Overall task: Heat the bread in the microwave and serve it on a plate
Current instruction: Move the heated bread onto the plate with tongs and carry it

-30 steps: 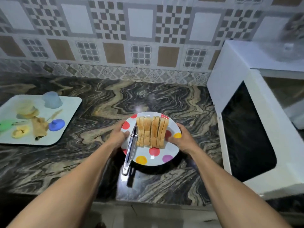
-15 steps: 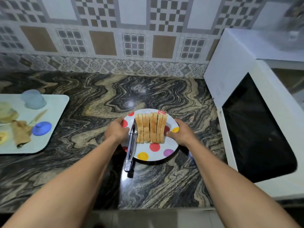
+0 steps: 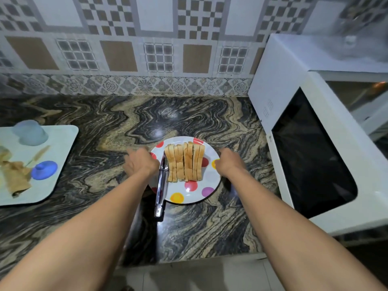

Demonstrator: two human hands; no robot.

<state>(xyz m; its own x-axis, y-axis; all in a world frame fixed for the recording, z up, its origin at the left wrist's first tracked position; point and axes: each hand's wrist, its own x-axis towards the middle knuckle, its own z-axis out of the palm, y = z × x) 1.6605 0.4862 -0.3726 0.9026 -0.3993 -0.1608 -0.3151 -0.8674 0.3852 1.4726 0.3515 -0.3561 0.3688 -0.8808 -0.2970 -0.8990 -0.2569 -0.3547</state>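
Observation:
A white plate with coloured dots point(image 3: 194, 195) rests on the dark marbled counter, near its front edge. Several bread slices point(image 3: 184, 162) stand on edge in a row across the plate's middle. Metal tongs point(image 3: 161, 185) lie along the plate's left side, their handle end hanging over the rim onto the counter. My left hand point(image 3: 140, 162) holds the plate's left rim beside the tongs. My right hand point(image 3: 230, 163) holds the right rim, fingers at a yellow dot. The white microwave point(image 3: 294, 66) stands to the right.
The microwave's door with a dark window point(image 3: 312, 154) is swung out toward me, close to my right forearm. At the left lies a pale tray point(image 3: 63, 160) with a blue lid point(image 3: 44, 170), an upturned cup point(image 3: 31, 132) and food scraps. A tiled wall backs the counter.
The view has drifted slightly. The plate stays where it was on the counter, and both hands stay at its rim.

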